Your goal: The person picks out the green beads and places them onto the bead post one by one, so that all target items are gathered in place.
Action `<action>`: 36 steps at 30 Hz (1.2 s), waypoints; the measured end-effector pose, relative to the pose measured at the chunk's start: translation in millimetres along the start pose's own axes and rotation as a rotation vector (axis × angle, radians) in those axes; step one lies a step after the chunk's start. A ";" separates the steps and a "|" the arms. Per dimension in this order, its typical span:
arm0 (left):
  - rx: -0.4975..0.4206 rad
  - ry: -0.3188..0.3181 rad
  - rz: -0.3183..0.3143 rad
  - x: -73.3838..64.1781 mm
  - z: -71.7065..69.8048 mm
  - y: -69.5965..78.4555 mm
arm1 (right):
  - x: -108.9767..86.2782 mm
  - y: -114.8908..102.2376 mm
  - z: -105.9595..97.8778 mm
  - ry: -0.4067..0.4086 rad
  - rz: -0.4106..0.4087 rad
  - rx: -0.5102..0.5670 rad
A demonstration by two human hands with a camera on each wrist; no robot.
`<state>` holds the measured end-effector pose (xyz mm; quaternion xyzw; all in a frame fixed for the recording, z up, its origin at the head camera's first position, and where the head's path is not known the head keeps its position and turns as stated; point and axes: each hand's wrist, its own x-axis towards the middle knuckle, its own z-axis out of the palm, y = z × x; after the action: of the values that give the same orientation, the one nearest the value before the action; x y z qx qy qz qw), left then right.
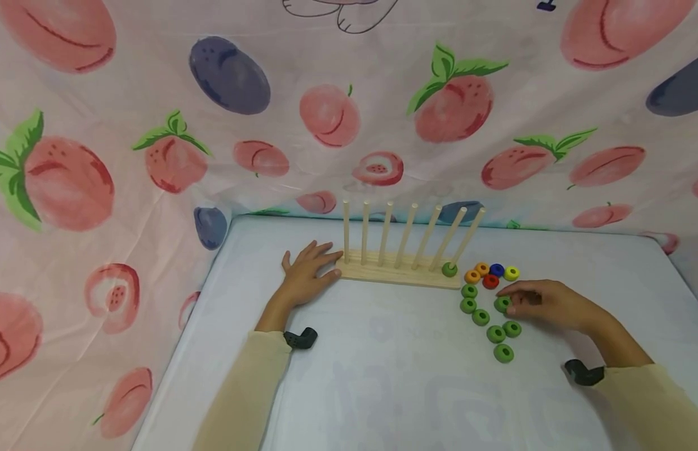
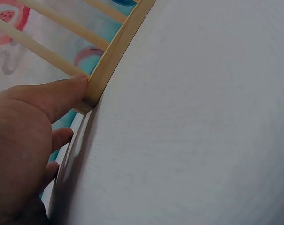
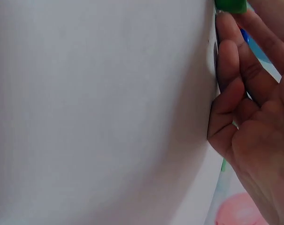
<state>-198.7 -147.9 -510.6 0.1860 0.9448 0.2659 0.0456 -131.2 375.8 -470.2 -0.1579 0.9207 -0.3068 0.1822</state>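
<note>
In the head view my right hand (image 1: 551,304) pinches a green bead (image 1: 503,304) between thumb and fingers, just above or at the tabletop. The right wrist view shows part of that green bead (image 3: 232,4) at the fingertips, with the other fingers curled in. My left hand (image 1: 307,275) lies with spread fingers at the left end of a wooden peg rack (image 1: 398,270). Its thumb (image 2: 69,93) touches the corner of the rack's base in the left wrist view. A green bead (image 1: 449,270) sits at the foot of the rack's rightmost peg.
Several loose green beads (image 1: 496,334) lie around the right hand. Orange beads (image 1: 482,269), a blue bead (image 1: 497,270), a yellow bead (image 1: 511,272) and a red bead (image 1: 491,282) cluster right of the rack. Fruit-printed cloth (image 1: 326,62) hangs behind the white table (image 1: 382,376).
</note>
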 end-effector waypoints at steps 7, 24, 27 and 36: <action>0.005 0.010 0.008 -0.4 1.1 -0.3 | 0.0 0.3 1.3 0.024 0.020 -0.019; -0.003 0.009 0.002 -1.3 1.1 -0.7 | 0.9 -16.9 -1.0 0.128 0.023 -0.061; -0.004 0.011 0.002 -1.5 0.5 0.3 | 3.1 -25.2 -4.0 0.163 0.004 -0.051; -0.002 0.015 0.004 -1.5 1.0 1.0 | 8.1 -42.3 -15.8 0.313 -0.009 -0.034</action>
<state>-196.8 -147.3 -510.9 0.1860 0.9444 0.2683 0.0380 -137.6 348.3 -434.0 -0.1154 0.9422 -0.3129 0.0324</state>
